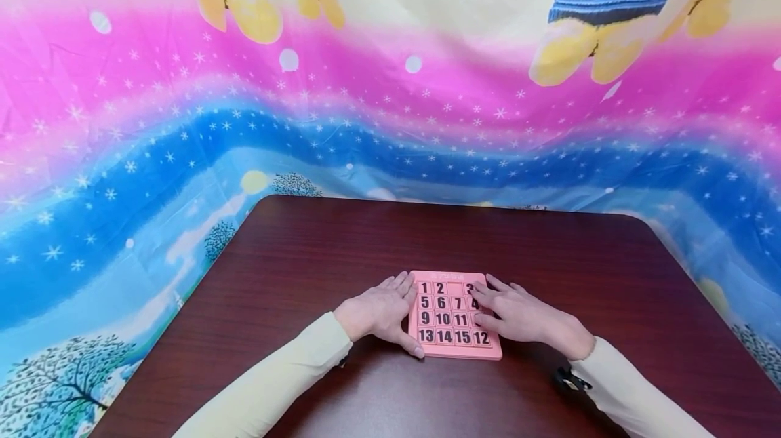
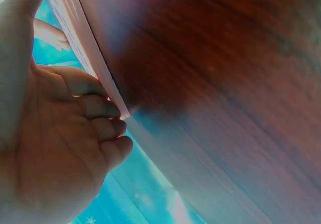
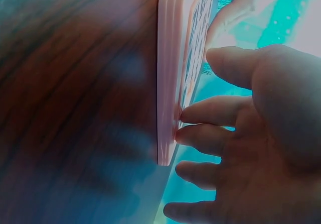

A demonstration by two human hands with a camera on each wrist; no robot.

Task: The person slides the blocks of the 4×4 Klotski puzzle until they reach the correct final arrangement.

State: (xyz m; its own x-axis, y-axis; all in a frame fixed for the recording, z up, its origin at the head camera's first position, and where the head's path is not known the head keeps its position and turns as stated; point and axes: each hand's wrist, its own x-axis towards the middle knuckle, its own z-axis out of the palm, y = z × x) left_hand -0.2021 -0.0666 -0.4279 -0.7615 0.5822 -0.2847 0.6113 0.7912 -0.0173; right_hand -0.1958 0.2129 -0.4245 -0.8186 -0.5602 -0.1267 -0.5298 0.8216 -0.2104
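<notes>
A pink sliding number puzzle (image 1: 459, 350) lies flat on the table, its black numerals facing up. Its top row shows 1, 2, a vacant slot and then the 3 tile (image 1: 469, 288). My left hand (image 1: 381, 316) rests along the puzzle's left edge, fingers extended and thumb by the near left corner. From the right side my right hand (image 1: 525, 312) reaches over the board, its fingers loosely extended. One fingertip is right at the 3 tile, and the thumb covers part of the right column. In the right wrist view, two fingertips (image 3: 189, 114) meet the puzzle's rim.
The dark brown wooden table (image 1: 305, 248) has rounded far corners. Behind and around it hangs a colourful printed cloth (image 1: 390, 106). A small black device (image 1: 572, 380) sits under the right sleeve.
</notes>
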